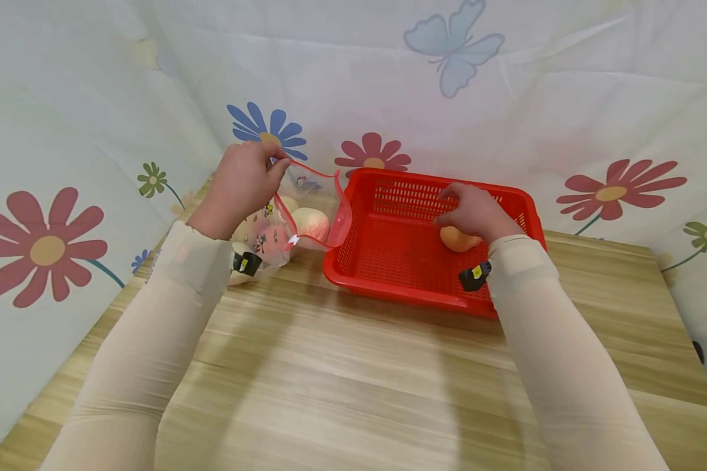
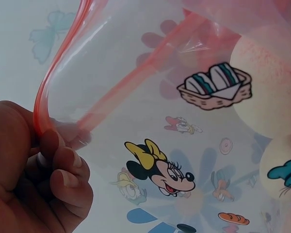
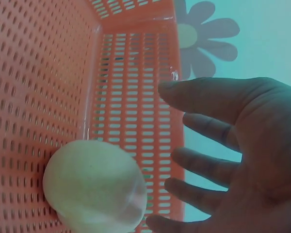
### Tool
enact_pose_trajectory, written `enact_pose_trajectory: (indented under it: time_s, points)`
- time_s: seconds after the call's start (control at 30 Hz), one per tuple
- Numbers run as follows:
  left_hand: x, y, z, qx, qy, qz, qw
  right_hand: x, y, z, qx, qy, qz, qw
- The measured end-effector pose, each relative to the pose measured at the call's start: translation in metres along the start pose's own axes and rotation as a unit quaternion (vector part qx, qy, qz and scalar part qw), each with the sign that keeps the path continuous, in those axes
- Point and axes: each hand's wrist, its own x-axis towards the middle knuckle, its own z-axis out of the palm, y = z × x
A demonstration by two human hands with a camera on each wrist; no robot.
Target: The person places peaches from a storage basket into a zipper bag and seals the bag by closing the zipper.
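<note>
My left hand (image 1: 244, 180) pinches the red zip edge of a clear plastic bag (image 2: 106, 150) with cartoon prints, and its mouth gapes toward the basket. Inside the bag lie several pale, pink-blushed peaches (image 1: 311, 224). Above the right part of a red plastic basket (image 1: 400, 291), my right hand (image 1: 477, 210) hangs with fingers spread, holding nothing. One yellowish peach (image 3: 94, 187) rests on the basket floor just below that hand; the head view shows it partly hidden by the hand.
The basket stands on a wood-grain table (image 1: 342, 392), its left rim beside the bag. Behind and at both sides hangs a white cloth (image 1: 342, 72) printed with flowers and a butterfly. Small black wrist cameras sit at both cuffs.
</note>
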Motion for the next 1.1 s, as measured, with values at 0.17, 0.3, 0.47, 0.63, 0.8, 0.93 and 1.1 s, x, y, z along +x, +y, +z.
enact_pose_trajectory:
  time_s: [0.17, 0.3, 0.47, 0.63, 0.8, 0.93, 1.1]
  points:
    - [-0.001, 0.0, 0.0, -0.001, -0.001, -0.001, 1.0, 0.003, 0.006, 0.001, 0.001, -0.008, 0.023, 1.0]
    - [-0.002, 0.0, 0.0, 0.001, -0.001, -0.004, 1.0, 0.004, 0.01, 0.0, 0.002, -0.014, 0.034, 0.999]
    - [-0.001, 0.0, 0.001, 0.001, 0.001, -0.006, 1.0, 0.005, 0.011, -0.002, -0.004, -0.019, 0.04, 0.999]
    - [-0.001, 0.001, 0.001, 0.004, 0.002, -0.004, 1.0, 0.007, 0.015, -0.001, -0.018, -0.029, 0.047, 0.998]
    - [0.0, 0.002, 0.001, 0.006, 0.0, -0.003, 1.0, 0.009, 0.022, 0.003, -0.019, -0.031, 0.053, 0.998]
    - [0.001, 0.002, 0.001, 0.009, -0.001, -0.003, 1.0, 0.011, 0.026, 0.006, -0.016, -0.032, 0.057, 0.998]
    - [0.0, 0.001, 0.001, 0.008, -0.002, -0.005, 1.0, 0.014, 0.028, 0.009, -0.025, -0.024, 0.048, 0.998]
